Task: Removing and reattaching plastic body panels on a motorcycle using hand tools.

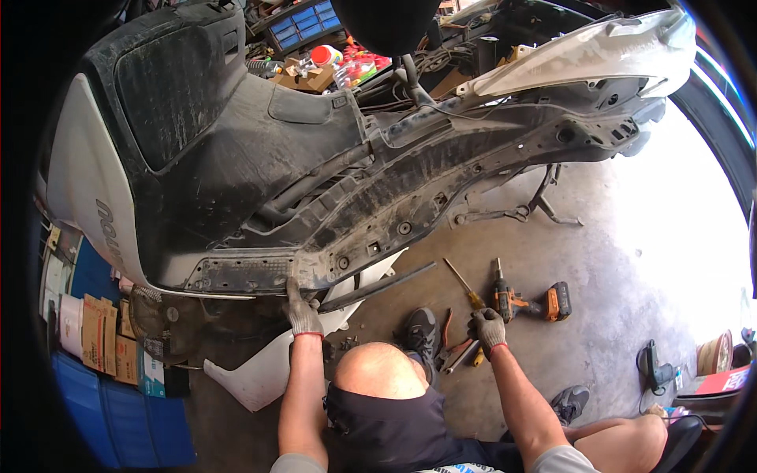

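A dusty black and white scooter body (378,181) stretches across the view, with its black lower panels exposed. My left hand (303,315), in a grey work glove, touches the lower edge of the footboard panel (244,273); a finger stretches up over it and the thumb is apart. My right hand (490,328), also gloved, is closed around the yellow handle of a long screwdriver (460,276), whose shaft points up and left. Just beyond that hand, a cordless impact driver (512,303) with an orange and black battery lies on the floor.
Pliers (447,327) and other hand tools lie between my shoes. A white curved fairing (256,370) rests on the floor below my left hand. Cardboard boxes (98,331) and blue bins (126,422) stand at the left. The scooter's stand (544,201) juts out at the right.
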`<state>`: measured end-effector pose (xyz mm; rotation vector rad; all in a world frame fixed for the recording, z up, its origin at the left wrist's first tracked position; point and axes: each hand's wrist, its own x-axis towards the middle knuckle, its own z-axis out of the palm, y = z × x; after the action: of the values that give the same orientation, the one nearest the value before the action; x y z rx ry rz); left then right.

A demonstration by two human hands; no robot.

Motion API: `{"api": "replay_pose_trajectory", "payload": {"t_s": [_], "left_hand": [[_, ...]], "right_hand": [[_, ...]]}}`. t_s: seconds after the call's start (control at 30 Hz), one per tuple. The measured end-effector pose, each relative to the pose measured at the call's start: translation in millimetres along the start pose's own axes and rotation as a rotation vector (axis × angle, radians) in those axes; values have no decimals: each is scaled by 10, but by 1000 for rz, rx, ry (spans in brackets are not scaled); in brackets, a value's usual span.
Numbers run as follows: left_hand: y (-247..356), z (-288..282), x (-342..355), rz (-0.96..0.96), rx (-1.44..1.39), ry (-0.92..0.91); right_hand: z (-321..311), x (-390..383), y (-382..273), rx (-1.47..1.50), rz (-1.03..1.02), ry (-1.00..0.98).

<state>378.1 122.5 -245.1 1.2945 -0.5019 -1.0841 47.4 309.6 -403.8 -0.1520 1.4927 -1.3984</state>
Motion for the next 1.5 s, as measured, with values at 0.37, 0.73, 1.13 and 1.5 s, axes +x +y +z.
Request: {"api": "replay_pose_trajectory", "payload": {"t_s": [0.37,0.73,1.13,1.5], "left_hand": [[22,-70,41,-12,21,-45],[61,-124,-37,-39,17,-114],[995,68,-609,-83,869,-688],[1765,2735,-214,1793,1323,-837]], "right_hand": [[12,16,26,-36,-1,-8],[164,-34,-279,-1,-81,-44],[1439,-198,-2603,-597,-886,-50],[2000,-98,-3208,-1015,-1059,-104]]}}
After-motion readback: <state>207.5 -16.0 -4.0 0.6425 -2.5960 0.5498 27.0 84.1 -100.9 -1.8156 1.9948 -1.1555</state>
